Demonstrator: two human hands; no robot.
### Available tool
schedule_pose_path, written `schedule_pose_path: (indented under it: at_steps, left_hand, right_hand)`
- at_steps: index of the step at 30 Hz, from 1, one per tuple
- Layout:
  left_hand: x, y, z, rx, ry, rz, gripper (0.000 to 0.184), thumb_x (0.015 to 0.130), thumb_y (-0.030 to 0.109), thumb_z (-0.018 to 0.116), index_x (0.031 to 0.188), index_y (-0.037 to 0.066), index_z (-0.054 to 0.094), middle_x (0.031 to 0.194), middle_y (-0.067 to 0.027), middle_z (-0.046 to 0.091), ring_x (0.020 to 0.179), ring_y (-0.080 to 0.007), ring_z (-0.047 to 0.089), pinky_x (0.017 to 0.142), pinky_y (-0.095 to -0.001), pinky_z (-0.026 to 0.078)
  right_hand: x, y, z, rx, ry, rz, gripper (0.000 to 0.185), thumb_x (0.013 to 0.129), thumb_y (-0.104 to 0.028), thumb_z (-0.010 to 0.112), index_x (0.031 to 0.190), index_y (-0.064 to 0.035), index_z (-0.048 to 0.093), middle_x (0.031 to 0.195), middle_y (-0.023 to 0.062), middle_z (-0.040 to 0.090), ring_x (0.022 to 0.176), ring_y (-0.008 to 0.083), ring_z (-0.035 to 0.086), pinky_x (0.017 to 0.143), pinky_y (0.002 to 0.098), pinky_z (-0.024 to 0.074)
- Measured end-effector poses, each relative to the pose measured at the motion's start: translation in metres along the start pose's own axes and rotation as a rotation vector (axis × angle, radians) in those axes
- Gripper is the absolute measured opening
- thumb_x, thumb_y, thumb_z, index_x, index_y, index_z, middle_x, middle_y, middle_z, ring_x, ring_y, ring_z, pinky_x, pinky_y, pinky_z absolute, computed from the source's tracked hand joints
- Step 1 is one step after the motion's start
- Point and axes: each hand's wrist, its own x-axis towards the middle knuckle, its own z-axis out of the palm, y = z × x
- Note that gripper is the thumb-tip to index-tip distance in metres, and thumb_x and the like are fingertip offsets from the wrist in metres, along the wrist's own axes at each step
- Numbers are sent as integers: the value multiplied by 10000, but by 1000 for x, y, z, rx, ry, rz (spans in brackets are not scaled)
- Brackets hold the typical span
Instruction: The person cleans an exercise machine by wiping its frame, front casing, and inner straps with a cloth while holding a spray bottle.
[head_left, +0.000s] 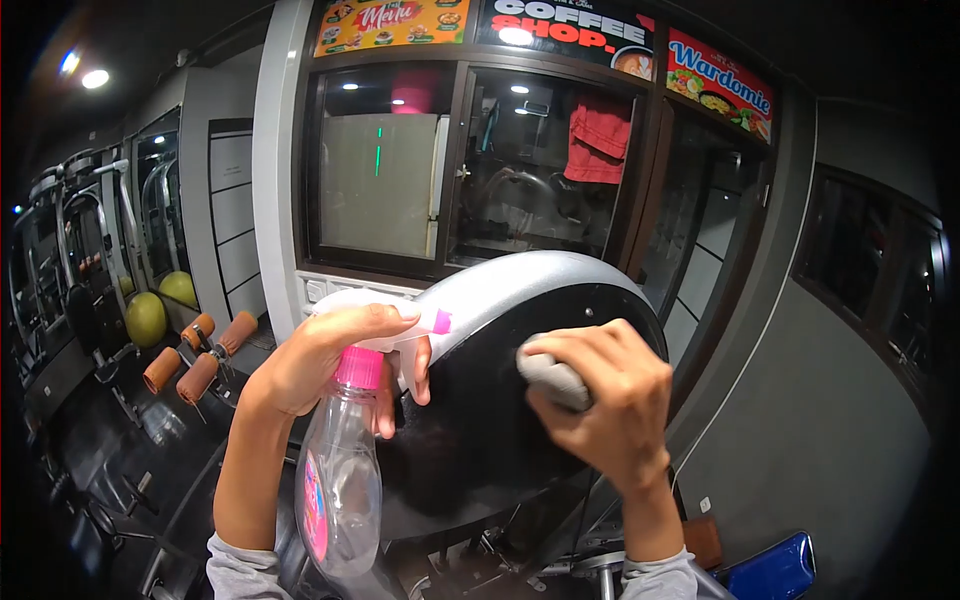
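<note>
My left hand (345,345) is wrapped round the white and pink trigger head of a clear spray bottle (345,470), fingers at the trigger. The bottle hangs upright, with a pink collar and a pink label; its nozzle points right. In my right hand (615,400) is a bunched grey cloth (553,378), gripped in closed fingers against or just over the black side panel of a rounded machine housing (470,430). A silver band (530,270) curves along the top of the housing. The lower part of the machine is partly hidden by my arms.
Behind the housing stands a window (380,170) under menu and coffee shop signs. Orange foam rollers (195,365) on a frame and green balls (147,320) are at left, near gym machines. A blue pad (770,570) lies low at right beside a grey wall (790,400).
</note>
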Motion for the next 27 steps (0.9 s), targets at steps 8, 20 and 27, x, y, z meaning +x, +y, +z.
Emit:
schedule_pose_path:
  at_steps: [8,20,27]
  left_hand:
    - [0,-2,0,-90,-12,7,400,939,326,521,896,-58,623,767,-212,680,472,-244,646,411,-290,529]
    - [2,-4,2,-93,1,24,414,933,344,528,897,-59,614,758,-196,682,452,-226,634,399,-275,525]
    - [-1,-5,4,-41,-21,88,412,935,359,531,906,-41,626,763,-143,683,556,-208,676,412,-265,531]
  right_hand:
    - [-27,-33,4,115,-68,-134,291,650,-164,813,928,-160,726,947,-54,715,751,140,642,618,256,550]
    - [-54,-46,2,23,-9,117,377,607,-118,815,973,-167,736,992,-10,719,808,192,650,691,296,560]
    - [-80,-26,-10,9,28,187,403,562,-75,821,945,-172,739,997,-1,726,818,206,658,701,312,555]
